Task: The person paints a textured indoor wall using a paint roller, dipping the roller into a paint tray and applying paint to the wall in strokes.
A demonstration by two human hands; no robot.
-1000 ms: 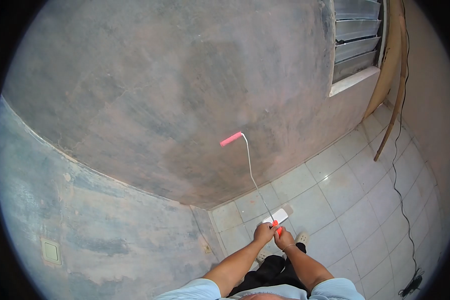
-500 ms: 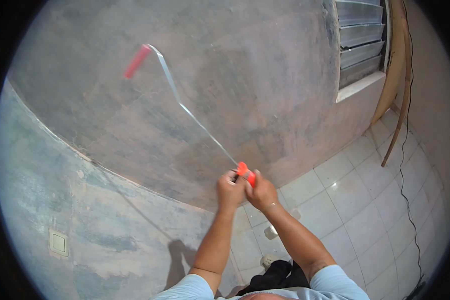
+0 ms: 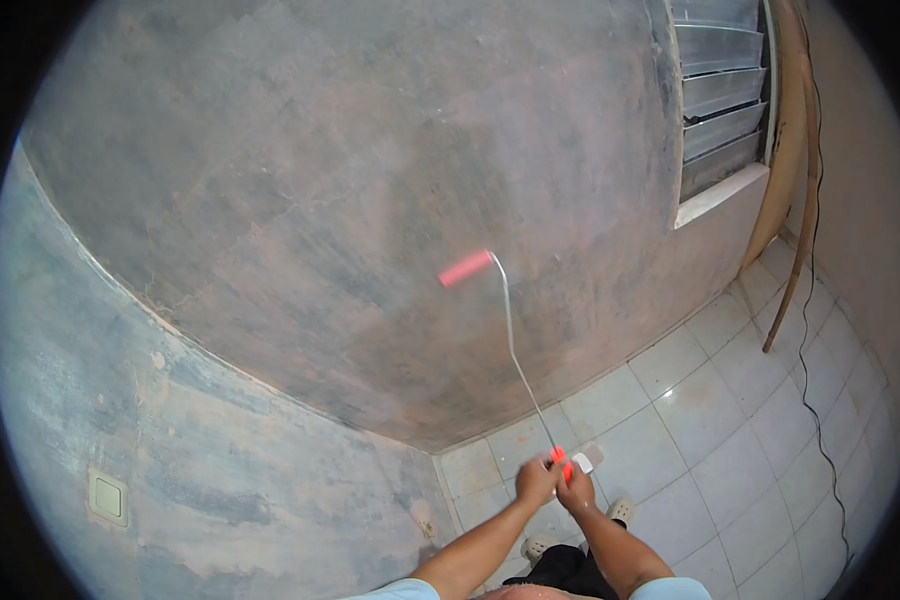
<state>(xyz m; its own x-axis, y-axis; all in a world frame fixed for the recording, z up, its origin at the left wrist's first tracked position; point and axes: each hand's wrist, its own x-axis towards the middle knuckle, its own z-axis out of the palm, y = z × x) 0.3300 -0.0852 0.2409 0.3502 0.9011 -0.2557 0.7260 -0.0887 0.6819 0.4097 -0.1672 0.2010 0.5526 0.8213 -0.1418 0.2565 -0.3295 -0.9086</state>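
A paint roller with a pink sleeve [image 3: 466,268] and a long bent metal rod [image 3: 511,335] reaches up and left from my hands, in front of the grey patchy wall [image 3: 350,220]. Its orange handle [image 3: 568,468] sits between both fists. My left hand [image 3: 536,483] is wrapped round it on the left side, fingers closed. Close beside it, my right hand [image 3: 576,494] grips the handle from the right. The sleeve looks slightly blurred and overlaps the wall's lower middle.
A white object [image 3: 583,463] lies on the tiled floor [image 3: 695,420] just beyond my hands. Louvred window [image 3: 722,100] at upper right. A wooden pole [image 3: 806,200] leans in the right corner near a black cable [image 3: 818,420]. A light switch [image 3: 108,497] is on the left wall.
Both hands have moved down and right, closer to my body, with the roller. The pink sleeve has swung from the upper left to lower, nearer the middle of the view.
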